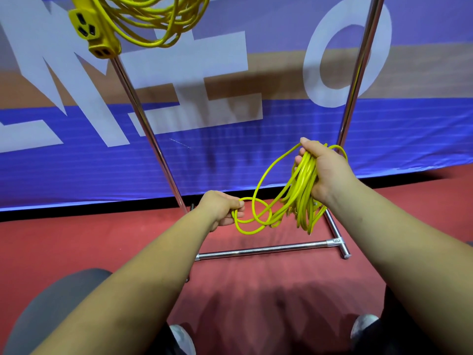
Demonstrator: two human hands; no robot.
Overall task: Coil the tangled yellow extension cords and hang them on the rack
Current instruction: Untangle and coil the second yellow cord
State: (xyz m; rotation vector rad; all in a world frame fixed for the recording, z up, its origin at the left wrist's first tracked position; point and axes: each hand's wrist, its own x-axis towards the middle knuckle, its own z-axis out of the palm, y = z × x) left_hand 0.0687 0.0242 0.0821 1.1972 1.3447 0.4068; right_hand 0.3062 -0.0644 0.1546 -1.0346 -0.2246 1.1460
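Your right hand [326,172] gripped one coiled yellow cord [303,190] above the rack [256,251] base; your left hand [222,207] pinched its loose loop. One second cord [102,39] hung at the rack's top left corner.

Red floor [76,239]; blue white-lettered banner [256,155]

The right hand [323,172] grips a looped bundle of yellow cord [302,193], which hangs below its curled fingers. The left hand [222,208], lower and off to its left, pinches a loose strand of the same cord, and small loops sag between the two hands. Beneath them the chrome rack [268,250] rests its base bar on the red floor [256,290]. High above the left hand a second yellow coil [153,19] hangs with its outlet block [94,32] beside the rack's upright. A blue banner [281,139] with white letters stands beyond both hands
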